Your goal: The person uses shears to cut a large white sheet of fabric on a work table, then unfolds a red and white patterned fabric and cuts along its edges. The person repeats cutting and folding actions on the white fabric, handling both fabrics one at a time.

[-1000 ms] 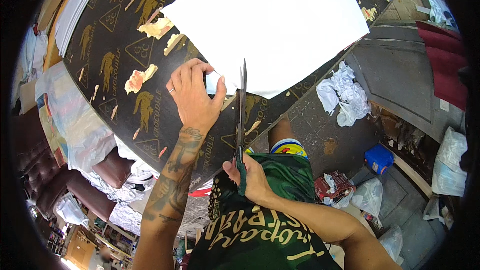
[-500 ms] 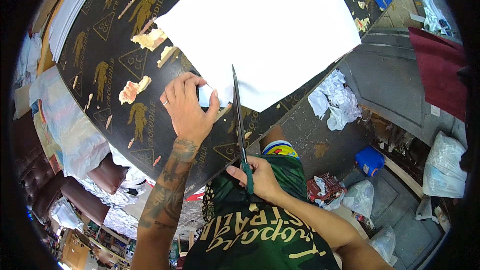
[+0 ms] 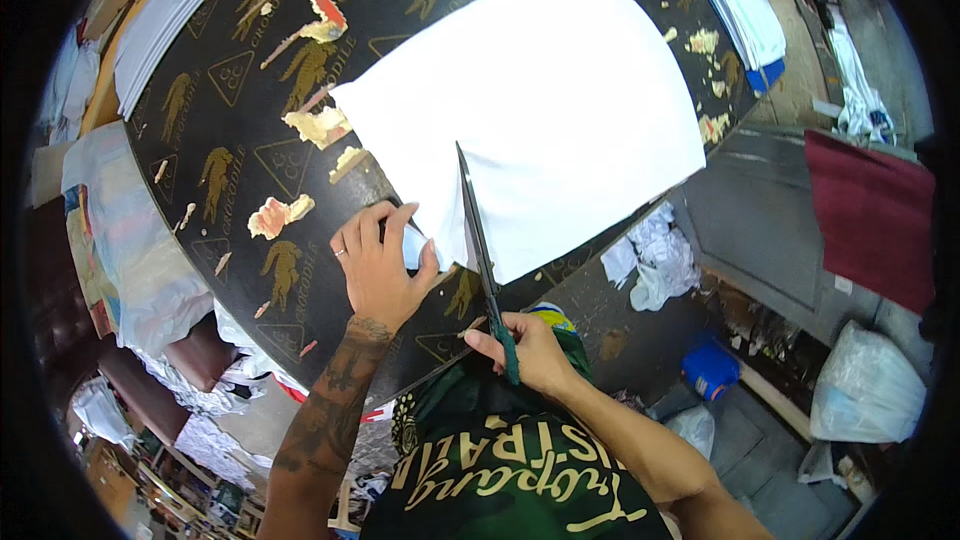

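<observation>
Gripping one pair of scissors in the right hand, across the near edge of one white cloth.
Pinching the white cloth's near-left edge with the left hand, atop one dark counter; counting two stacks beside the cloth, one white stack leftward, one white-and-blue stack rightward, plus one blue container on the cloth's near-right side.

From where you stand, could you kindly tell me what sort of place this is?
Probably a garment-cutting workshop: the right hand holds long scissors at a white fabric panel on a dark worktable, with layered white cloth stacked near its left edge.
</observation>
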Tool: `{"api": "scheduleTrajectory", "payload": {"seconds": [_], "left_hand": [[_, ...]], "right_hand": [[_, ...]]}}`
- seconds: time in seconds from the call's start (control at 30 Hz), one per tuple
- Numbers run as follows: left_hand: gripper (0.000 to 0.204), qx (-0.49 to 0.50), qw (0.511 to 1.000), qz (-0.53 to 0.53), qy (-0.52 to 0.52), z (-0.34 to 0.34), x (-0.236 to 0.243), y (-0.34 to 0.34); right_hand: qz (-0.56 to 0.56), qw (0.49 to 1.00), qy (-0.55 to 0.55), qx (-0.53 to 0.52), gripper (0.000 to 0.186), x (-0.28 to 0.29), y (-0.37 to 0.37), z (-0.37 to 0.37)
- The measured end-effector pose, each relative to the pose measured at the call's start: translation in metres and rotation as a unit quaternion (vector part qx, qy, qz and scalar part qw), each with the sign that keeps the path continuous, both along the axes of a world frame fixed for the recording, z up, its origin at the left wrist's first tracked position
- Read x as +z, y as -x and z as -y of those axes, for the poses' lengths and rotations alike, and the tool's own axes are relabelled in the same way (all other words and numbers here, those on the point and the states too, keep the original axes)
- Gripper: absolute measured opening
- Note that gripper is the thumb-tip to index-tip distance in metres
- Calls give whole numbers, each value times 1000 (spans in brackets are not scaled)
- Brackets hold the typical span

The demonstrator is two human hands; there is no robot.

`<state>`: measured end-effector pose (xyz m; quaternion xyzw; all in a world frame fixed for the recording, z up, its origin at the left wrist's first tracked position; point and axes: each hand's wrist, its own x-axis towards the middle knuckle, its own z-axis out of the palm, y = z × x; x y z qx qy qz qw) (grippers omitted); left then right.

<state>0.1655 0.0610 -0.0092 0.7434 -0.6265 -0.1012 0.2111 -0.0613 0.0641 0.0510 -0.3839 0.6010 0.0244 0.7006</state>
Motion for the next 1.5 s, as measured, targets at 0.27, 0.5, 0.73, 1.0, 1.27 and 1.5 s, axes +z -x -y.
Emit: {"api": "scheduleTrajectory", "payload": {"seconds": [0.27, 0.5, 0.73, 1.0, 1.27, 1.5], "left_hand": [[54, 2, 999, 4, -34, -4, 2, 4], [52, 0, 999, 20, -47, -2, 3, 4], [49, -2, 997, 48, -61, -11, -1, 4], [17, 247, 967, -64, 32, 52, 43, 74], [84, 109, 994, 1, 26, 114, 14, 168], [88, -5, 988, 152, -34, 171, 51, 39]], "right_hand": [[-31, 994, 22, 99, 63, -4, 8, 72], [-40, 982, -39, 178, 65, -8, 7, 139], [-30, 986, -15, 164, 60, -11, -23, 187], [57, 976, 165, 133, 50, 49, 17, 232], [-2, 951, 307, 19, 30, 59, 190, 308], [-308, 773, 515, 207, 35, -13, 298, 365]]}}
